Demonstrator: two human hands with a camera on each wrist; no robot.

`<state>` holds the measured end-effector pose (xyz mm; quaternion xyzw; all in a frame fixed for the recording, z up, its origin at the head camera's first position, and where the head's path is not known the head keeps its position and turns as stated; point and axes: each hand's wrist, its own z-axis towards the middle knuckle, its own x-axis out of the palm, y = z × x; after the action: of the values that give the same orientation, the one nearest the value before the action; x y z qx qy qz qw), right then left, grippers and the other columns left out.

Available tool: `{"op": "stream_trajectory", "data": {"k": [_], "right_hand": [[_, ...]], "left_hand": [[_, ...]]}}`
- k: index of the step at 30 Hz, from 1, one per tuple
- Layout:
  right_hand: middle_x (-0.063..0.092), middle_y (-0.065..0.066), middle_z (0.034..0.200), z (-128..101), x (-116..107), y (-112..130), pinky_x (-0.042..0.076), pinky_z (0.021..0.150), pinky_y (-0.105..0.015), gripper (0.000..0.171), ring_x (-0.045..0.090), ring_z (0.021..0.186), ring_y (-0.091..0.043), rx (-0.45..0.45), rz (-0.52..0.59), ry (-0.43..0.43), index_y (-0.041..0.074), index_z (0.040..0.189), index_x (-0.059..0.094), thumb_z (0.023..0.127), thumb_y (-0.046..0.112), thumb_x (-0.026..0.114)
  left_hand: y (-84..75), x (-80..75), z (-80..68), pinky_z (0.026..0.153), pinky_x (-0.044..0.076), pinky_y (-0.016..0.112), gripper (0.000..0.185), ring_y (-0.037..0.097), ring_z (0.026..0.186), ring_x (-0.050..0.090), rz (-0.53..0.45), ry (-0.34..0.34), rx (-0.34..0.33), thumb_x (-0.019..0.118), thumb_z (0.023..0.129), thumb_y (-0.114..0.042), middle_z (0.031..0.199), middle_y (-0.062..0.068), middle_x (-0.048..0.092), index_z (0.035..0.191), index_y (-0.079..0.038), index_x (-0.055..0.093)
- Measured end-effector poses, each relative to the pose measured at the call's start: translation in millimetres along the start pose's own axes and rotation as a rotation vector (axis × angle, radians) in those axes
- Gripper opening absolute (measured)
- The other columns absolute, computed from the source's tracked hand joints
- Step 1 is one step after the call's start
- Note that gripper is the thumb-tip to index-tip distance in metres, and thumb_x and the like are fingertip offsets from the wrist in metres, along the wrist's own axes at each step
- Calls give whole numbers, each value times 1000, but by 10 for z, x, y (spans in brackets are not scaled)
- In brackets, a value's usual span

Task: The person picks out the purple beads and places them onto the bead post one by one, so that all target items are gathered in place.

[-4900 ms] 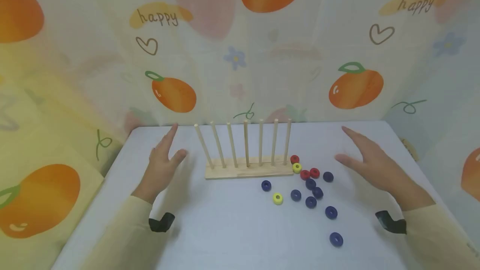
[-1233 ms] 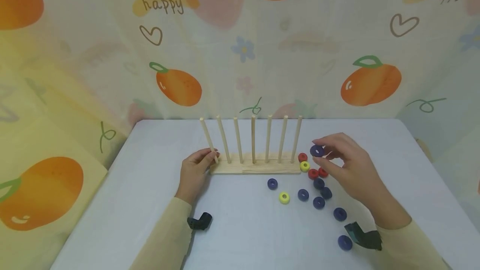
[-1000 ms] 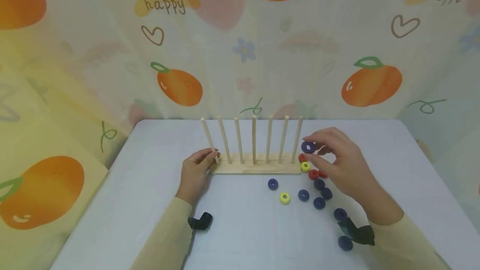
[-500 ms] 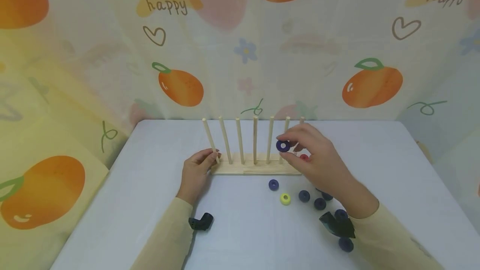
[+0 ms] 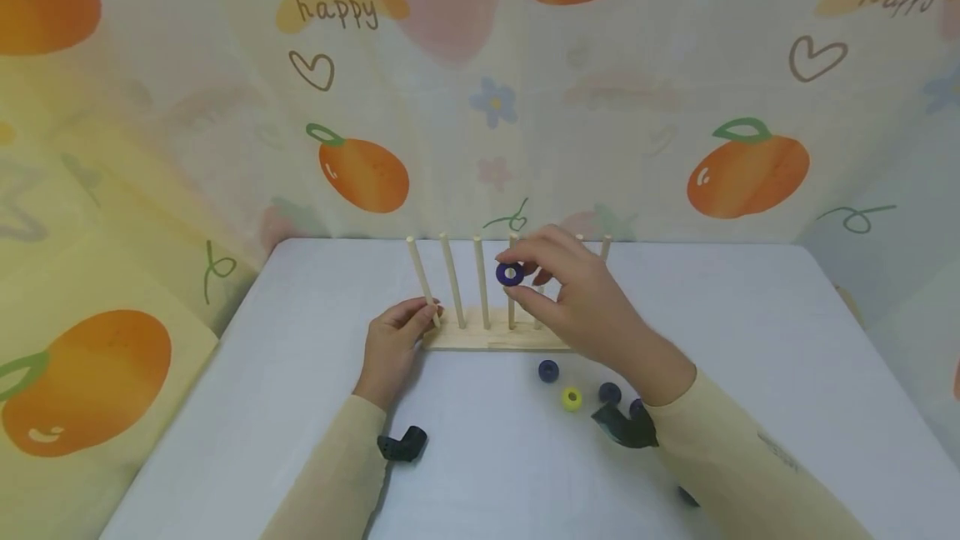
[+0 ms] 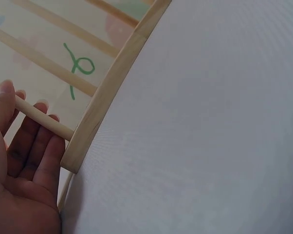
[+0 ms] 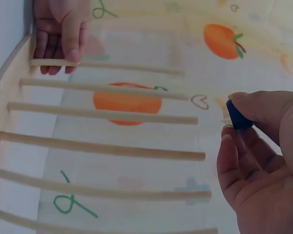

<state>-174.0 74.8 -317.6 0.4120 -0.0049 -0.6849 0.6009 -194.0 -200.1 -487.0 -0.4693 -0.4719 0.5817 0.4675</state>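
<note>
A wooden rack [image 5: 465, 340] with several upright pegs stands mid-table. My left hand [image 5: 393, 348] holds its leftmost peg [image 5: 420, 273] low down, near the base; in the left wrist view the thumb and fingers [image 6: 39, 141] lie about that peg. Between thumb and fingertips, my right hand [image 5: 585, 298] pinches a dark blue bead [image 5: 510, 274], its hole facing the head camera. In the head view the bead overlaps the middle peg. From the right wrist view, the blue bead [image 7: 239, 115] is off the peg tips, threaded on none. The right hand covers the rack's right part.
On the table [image 5: 465, 457] in front of the rack lie a blue bead [image 5: 548, 371], a yellow bead [image 5: 572, 398] and another blue bead [image 5: 610, 393]. More beads are partly or wholly hidden under the right forearm [image 5: 720, 440]. A printed cloth [image 5: 600, 148] hangs behind the table.
My right hand has carried the blue bead leftward from beside the rack to its middle pegs. Both hands were open and apart at first; the left has since taken the leftmost peg and stayed there.
</note>
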Motion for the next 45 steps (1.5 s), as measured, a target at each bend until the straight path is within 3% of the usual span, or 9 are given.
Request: {"op": "stream_trajectory", "data": {"k": [5, 7, 17, 28, 34, 39, 45], "right_hand": [[59, 0, 108, 154, 121, -69, 52, 72, -25, 28, 55, 91, -12, -28, 13, -3, 6, 110, 64, 83, 0, 72], [58, 0, 108, 208, 175, -97, 52, 72, -24, 28, 55, 93, -12, -28, 37, -5, 5, 109, 64, 83, -3, 72], [55, 2, 110, 451, 335, -112, 51, 74, -25, 28, 54, 92, -11, 0, 20, 1, 7, 111, 63, 85, 0, 71], [55, 4, 108, 668, 502, -120, 48, 74, -22, 26, 56, 92, -9, 119, -19, 51, 10, 111, 64, 86, 2, 69], [56, 3, 109, 702, 545, -122, 45, 84, -20, 26, 57, 94, -12, 166, -46, 77, 9, 112, 64, 87, 3, 69], [55, 4, 110, 711, 588, -103, 46, 84, -20, 26, 58, 94, -10, 210, -66, 81, 10, 113, 63, 88, 5, 69], [54, 2, 112, 699, 625, -75, 47, 82, -20, 27, 59, 91, -10, 224, -93, 60, 10, 115, 62, 89, 6, 68]], "left_hand": [[7, 6, 10, 85, 52, 30, 36, 21, 99, 64, 13, 2, 2, 69, 89, -35, 102, 5, 70, 109, -6, 69], [94, -3, 34, 84, 52, 29, 40, 20, 98, 64, 16, -1, 10, 69, 87, -41, 101, 3, 70, 109, -8, 69], [101, -7, 46, 84, 52, 31, 31, 23, 98, 64, -21, -6, 12, 70, 87, -37, 102, 7, 70, 106, -13, 72], [111, -25, 58, 84, 52, 31, 32, 23, 97, 64, -24, 0, 8, 70, 88, -36, 102, 7, 70, 107, -11, 72], [-25, -16, 13, 86, 52, 33, 25, 28, 100, 63, -49, 21, -6, 67, 92, -23, 104, 11, 69, 109, -5, 70], [-192, 0, -57, 85, 52, 33, 28, 30, 101, 63, -1, 21, 2, 65, 93, -21, 104, 13, 69, 111, 1, 68], [-219, -4, -68, 84, 52, 32, 25, 32, 101, 62, 13, 19, 0, 65, 93, -21, 104, 12, 69, 109, -2, 69]]}}
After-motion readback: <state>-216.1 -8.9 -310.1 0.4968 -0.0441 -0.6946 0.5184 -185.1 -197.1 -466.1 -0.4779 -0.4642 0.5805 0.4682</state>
